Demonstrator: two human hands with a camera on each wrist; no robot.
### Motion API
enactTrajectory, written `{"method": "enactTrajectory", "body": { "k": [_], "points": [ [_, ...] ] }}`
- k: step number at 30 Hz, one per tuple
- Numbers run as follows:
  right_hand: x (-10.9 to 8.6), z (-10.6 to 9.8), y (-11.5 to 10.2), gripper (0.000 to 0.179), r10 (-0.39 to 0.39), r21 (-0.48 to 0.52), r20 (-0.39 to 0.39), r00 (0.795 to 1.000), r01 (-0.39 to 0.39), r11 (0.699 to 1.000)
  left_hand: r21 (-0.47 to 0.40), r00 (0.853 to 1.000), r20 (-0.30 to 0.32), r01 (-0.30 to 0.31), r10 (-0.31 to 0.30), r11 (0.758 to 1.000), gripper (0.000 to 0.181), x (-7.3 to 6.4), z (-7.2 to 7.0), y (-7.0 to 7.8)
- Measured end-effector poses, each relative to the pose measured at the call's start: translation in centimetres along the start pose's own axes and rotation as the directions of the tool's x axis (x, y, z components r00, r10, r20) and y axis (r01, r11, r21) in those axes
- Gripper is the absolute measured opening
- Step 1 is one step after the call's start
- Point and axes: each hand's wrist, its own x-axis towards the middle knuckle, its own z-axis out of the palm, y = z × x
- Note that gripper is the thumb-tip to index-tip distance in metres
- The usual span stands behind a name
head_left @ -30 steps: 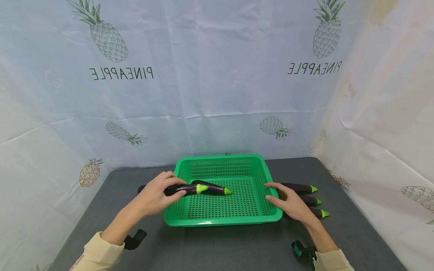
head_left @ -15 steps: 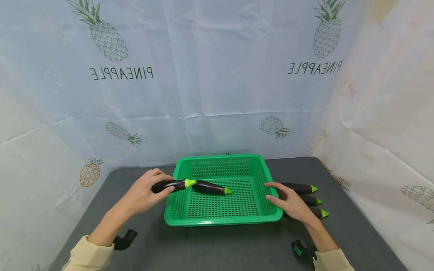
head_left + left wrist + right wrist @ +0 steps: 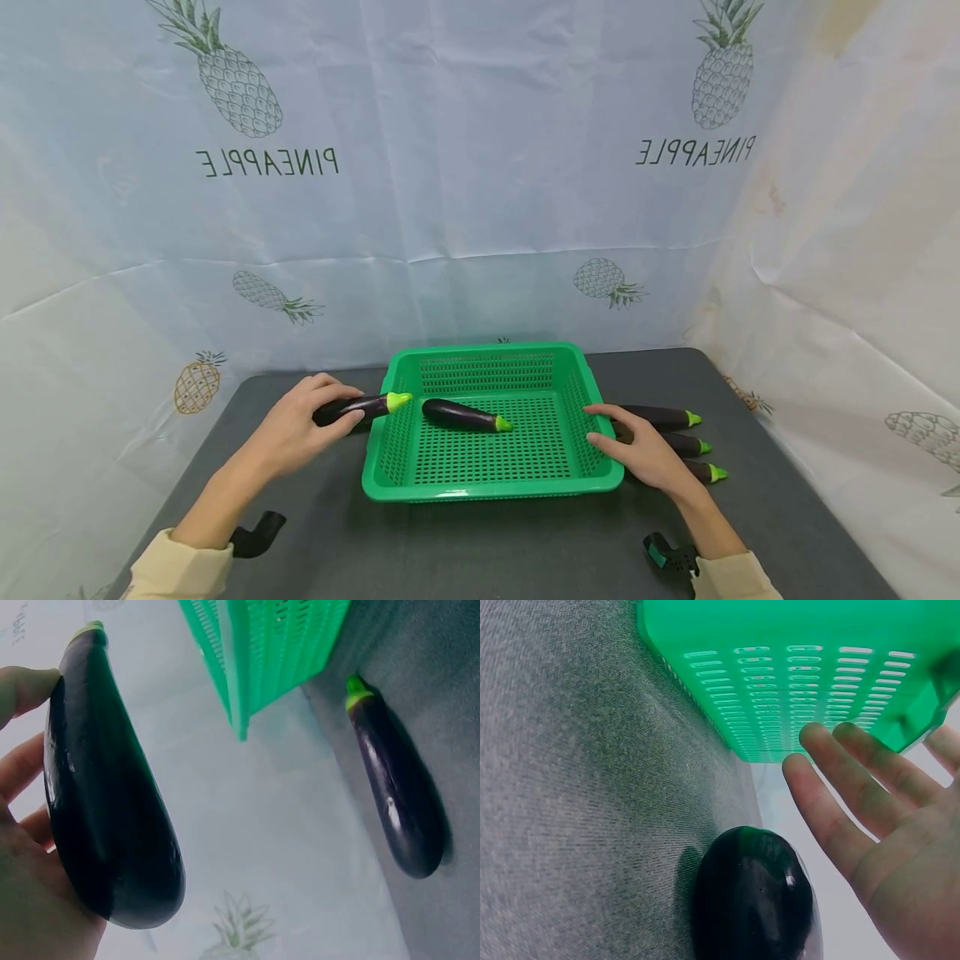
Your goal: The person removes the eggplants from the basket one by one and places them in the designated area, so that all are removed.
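Observation:
My left hand (image 3: 296,417) grips a dark purple eggplant (image 3: 112,787) with a green stem, held raised at the left rim of the green basket (image 3: 495,493). Its stem end reaches over that rim. A second eggplant (image 3: 461,415) lies inside the basket. On the table to the left is another eggplant (image 3: 396,784), mostly hidden in the head view by the hand and the held one. My right hand (image 3: 641,446) rests at the basket's right rim. In the right wrist view its fingers (image 3: 847,780) are extended and spread, beside the perforated wall.
Three eggplants (image 3: 660,417) lie side by side on the grey table (image 3: 480,550) right of the basket, partly covered by my right hand. Behind the table hangs a pineapple-print curtain (image 3: 480,208). Dark wrist devices (image 3: 258,535) sit by both sleeves.
My left hand has moved left with its eggplant, from above the basket's inside to its left rim. The eggplant in the basket stays put, and my right hand has not moved.

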Motion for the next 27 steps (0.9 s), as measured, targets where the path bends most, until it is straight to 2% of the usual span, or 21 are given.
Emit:
{"method": "enactTrajectory", "body": {
  "k": [13,27],
  "points": [
    [-0.1,-0.1,-0.1,0.047,0.031,-0.011,-0.011,0.999,-0.031,0.999,0.031,0.996,0.0,0.088,-0.088,0.996,0.022,-0.6,-0.7,-1.9],
    [0.1,0.0,0.0,0.047,0.018,-0.02,-0.008,1.0,-0.019,1.0,0.061,0.984,0.032,0.173,-0.175,0.983,0.028,-1.3,0.0,-4.9]
  ]
}}
